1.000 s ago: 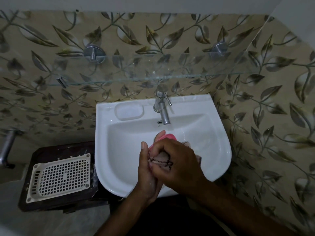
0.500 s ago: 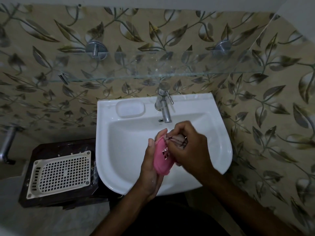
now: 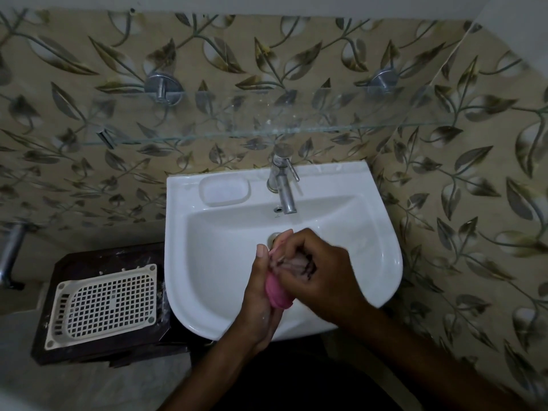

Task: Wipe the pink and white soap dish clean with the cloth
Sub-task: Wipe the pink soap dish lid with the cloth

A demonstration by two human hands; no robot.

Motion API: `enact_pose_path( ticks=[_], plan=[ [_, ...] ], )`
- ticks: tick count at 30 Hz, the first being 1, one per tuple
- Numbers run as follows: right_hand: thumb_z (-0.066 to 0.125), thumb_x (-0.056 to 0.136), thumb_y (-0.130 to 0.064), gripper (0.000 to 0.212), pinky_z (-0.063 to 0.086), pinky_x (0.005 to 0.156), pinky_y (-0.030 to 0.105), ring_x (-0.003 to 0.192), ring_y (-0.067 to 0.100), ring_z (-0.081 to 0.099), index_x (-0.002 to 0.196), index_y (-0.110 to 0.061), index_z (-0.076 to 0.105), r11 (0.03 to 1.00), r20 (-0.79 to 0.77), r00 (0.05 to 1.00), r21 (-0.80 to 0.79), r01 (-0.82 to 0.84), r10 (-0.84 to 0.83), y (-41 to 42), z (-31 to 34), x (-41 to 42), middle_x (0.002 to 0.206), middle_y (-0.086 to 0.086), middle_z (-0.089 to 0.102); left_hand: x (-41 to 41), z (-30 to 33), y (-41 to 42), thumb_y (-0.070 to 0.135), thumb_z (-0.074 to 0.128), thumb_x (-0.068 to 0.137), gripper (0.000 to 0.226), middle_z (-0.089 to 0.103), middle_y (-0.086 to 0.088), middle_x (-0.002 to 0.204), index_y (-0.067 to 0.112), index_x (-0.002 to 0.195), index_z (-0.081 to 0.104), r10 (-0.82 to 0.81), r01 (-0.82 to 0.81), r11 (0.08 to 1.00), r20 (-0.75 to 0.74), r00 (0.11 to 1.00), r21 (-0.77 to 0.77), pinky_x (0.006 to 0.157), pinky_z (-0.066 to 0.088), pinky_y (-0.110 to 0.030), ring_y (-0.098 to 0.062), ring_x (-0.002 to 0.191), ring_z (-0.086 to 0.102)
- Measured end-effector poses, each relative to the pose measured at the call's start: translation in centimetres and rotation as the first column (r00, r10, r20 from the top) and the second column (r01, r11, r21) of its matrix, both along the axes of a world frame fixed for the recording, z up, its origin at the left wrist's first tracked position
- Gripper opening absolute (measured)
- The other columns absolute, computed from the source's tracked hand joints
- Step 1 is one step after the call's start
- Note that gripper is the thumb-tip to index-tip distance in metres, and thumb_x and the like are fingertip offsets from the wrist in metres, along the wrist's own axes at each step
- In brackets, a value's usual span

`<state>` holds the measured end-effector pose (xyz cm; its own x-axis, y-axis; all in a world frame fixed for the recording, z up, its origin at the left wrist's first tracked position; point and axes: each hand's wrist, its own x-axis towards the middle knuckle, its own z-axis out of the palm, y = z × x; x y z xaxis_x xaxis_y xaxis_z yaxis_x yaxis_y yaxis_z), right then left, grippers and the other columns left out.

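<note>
- both hands over sink [image 3: 382,247], so drips fall inside.
- left hand [image 3: 261,289] cupping pink soap dish [image 3: 277,292] on edge, steadying.
- right hand [image 3: 320,274] fingers curled, pressing bunched cloth [image 3: 292,264] into dish.

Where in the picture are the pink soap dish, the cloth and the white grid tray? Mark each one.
pink soap dish [image 3: 275,293], head view, on its rounded pink lower end.
cloth [image 3: 292,262], head view, on the pale bunched part under the fingers.
white grid tray [image 3: 108,304], head view, on its mesh centre.

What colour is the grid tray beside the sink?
Cream-white grid tray, seen in the head view.
</note>
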<state>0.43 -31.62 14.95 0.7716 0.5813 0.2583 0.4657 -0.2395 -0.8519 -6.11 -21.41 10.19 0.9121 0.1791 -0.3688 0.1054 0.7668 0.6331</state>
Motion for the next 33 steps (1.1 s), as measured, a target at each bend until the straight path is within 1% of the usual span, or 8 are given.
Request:
enact_pose_path(
  ticks=[2,5,12,16,19,25,29,33],
  plan=[
    [0.083,0.077,0.002,0.034,0.057,0.067,0.021,0.081,0.008,0.072,0.090,-0.019,0.058,0.997,0.000,0.998,-0.033,0.065,-0.065,-0.7,-0.8,1.8,0.091,-0.014,0.072,0.0,0.3,0.1,0.068,0.077,0.075,0.103,0.058,-0.023,0.144,0.004,0.150,0.045,-0.005,0.005,1.000,0.016,1.000,0.002,0.098,0.056,-0.038,-0.031,0.130,0.061],
    [0.083,0.081,-0.007,0.029,0.060,0.066,0.035,0.082,0.011,0.072,0.093,-0.019,0.060,0.983,0.051,0.984,-0.065,0.174,-0.171,-1.3,-2.1,2.8,0.089,-0.005,0.070,0.0,0.4,0.5,0.067,0.078,0.073,0.096,0.061,-0.016,0.144,0.014,0.148,0.050,-0.022,0.020,0.999,0.046,0.999,0.032,0.100,0.056,-0.043,-0.032,0.130,0.061],
    [0.081,0.080,-0.010,0.032,0.058,0.068,0.036,0.082,0.012,0.070,0.092,-0.026,0.056,0.976,0.065,0.982,-0.119,0.182,-0.175,-1.8,-3.2,1.6,0.089,-0.010,0.066,-0.8,-0.2,0.3,0.066,0.082,0.066,0.104,0.059,-0.023,0.144,0.012,0.149,0.051,0.038,-0.038,0.999,0.019,0.999,-0.008,0.103,0.050,-0.059,-0.040,0.125,0.061],
    [0.083,0.077,-0.013,0.038,0.058,0.063,0.043,0.076,0.014,0.070,0.090,-0.031,0.052,0.974,-0.017,0.990,-0.186,0.132,-0.137,-2.6,-3.8,0.6,0.085,-0.007,0.067,-0.4,-0.1,1.4,0.068,0.077,0.068,0.098,0.058,-0.025,0.143,0.015,0.148,0.054,0.093,-0.094,0.995,0.046,0.995,0.016,0.104,0.049,-0.054,-0.042,0.129,0.057],
    [0.080,0.081,-0.009,0.034,0.062,0.062,0.042,0.072,0.012,0.075,0.089,-0.028,0.053,0.984,-0.099,0.991,-0.158,0.076,-0.092,-3.0,-3.4,-0.2,0.086,-0.004,0.071,-0.5,-0.2,1.5,0.066,0.077,0.069,0.096,0.056,-0.028,0.145,0.014,0.146,0.056,0.099,-0.099,0.995,0.040,0.994,-0.016,0.110,0.042,-0.057,-0.046,0.133,0.052],
    [0.077,0.079,-0.016,0.028,0.060,0.066,0.043,0.075,0.013,0.072,0.093,-0.024,0.054,0.974,-0.051,0.995,-0.215,0.075,-0.088,-3.1,-2.4,0.8,0.086,-0.007,0.069,-0.1,0.0,0.9,0.065,0.080,0.065,0.095,0.058,-0.029,0.141,0.013,0.142,0.060,0.092,-0.090,0.995,0.040,0.995,-0.046,0.097,0.055,-0.051,-0.039,0.120,0.061],
    [0.080,0.078,-0.007,0.032,0.062,0.069,0.042,0.076,0.014,0.074,0.089,-0.022,0.054,0.990,-0.222,0.975,-0.138,-0.006,-0.025,-2.0,-1.7,-1.7,0.084,-0.002,0.073,0.1,-0.2,0.6,0.065,0.080,0.063,0.096,0.061,-0.030,0.129,0.014,0.142,0.060,0.169,-0.166,0.983,0.027,0.985,-0.082,0.089,0.054,-0.047,-0.041,0.110,0.059],
    [0.079,0.077,-0.002,0.032,0.063,0.071,0.035,0.079,0.015,0.075,0.087,-0.021,0.055,0.997,-0.344,0.939,-0.082,-0.013,-0.016,-1.8,-1.8,-1.8,0.087,0.002,0.077,0.0,-0.3,1.0,0.060,0.075,0.070,0.084,0.063,-0.026,0.112,0.015,0.140,0.061,0.174,-0.171,0.983,0.050,0.983,-0.060,0.081,0.044,-0.039,-0.030,0.093,0.053]
  ],
)
